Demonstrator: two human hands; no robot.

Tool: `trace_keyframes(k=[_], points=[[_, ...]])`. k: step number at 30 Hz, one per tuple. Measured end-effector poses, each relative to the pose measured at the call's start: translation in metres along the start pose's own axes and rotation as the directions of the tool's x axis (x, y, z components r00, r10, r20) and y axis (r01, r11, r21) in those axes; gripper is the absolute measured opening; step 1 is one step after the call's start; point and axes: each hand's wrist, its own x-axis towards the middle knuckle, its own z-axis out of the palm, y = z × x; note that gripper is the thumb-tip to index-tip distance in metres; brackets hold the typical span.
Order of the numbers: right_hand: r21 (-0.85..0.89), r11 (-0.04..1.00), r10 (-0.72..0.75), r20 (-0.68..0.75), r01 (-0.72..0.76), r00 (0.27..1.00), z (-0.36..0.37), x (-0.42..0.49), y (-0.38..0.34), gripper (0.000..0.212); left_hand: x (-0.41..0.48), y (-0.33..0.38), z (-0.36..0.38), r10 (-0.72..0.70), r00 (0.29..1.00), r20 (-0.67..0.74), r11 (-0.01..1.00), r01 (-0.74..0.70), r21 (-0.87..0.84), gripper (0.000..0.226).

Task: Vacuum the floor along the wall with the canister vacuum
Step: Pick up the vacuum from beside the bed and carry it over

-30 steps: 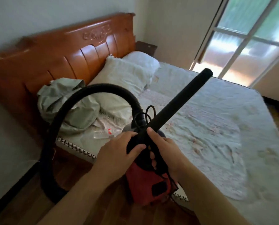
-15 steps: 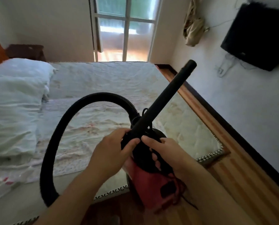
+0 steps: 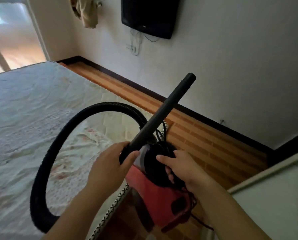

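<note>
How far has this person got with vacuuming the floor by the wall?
Barely begun. Done: the vacuum is near the wall. In hand: the left hand grips the wand, the right hand holds the vacuum's black top. Left: the whole floor strip along the wall; the wand's tip points up, off the floor.

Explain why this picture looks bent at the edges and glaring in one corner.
Head view: the wide-angle lens leans and bows straight lines like the baseboard; head view: daylight at the window blows out to white, while the wall by the television is dimmer; head view: the bed cover looks smeared, probably motion blur, yet the vacuum wand is fairly sharp.
</note>
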Motion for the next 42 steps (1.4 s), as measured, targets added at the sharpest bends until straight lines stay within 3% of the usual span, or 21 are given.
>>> trace_keyframes(k=[5,12,25,30,42], points=[[0.119,0.992,0.061,-0.119,-0.047,0.991,-0.061,0.031,0.023,0.021,0.054,0.032,0.06,0.083,0.988,0.131,0.996,-0.086,0.02,0.031],[0.238,0.97,0.092,-0.158,-0.052,0.983,-0.16,0.081,0.037,0.018,0.127,0.087,0.142,0.135,0.972,0.191,0.989,-0.143,0.027,0.03],[0.193,0.981,0.051,-0.253,-0.001,0.966,-0.299,0.194,0.005,0.014,0.263,0.138,0.241,0.176,0.949,0.261,0.984,-0.175,-0.025,0.044],[0.201,0.978,0.112,-0.3,-0.051,0.947,-0.343,0.257,-0.007,0.016,0.343,0.144,0.29,0.215,0.938,0.273,0.976,-0.199,-0.084,0.035],[0.22,0.974,0.156,-0.451,-0.06,0.879,-0.478,0.364,-0.045,0.021,0.507,0.203,0.39,0.317,0.852,0.418,0.948,-0.291,-0.126,0.043]])
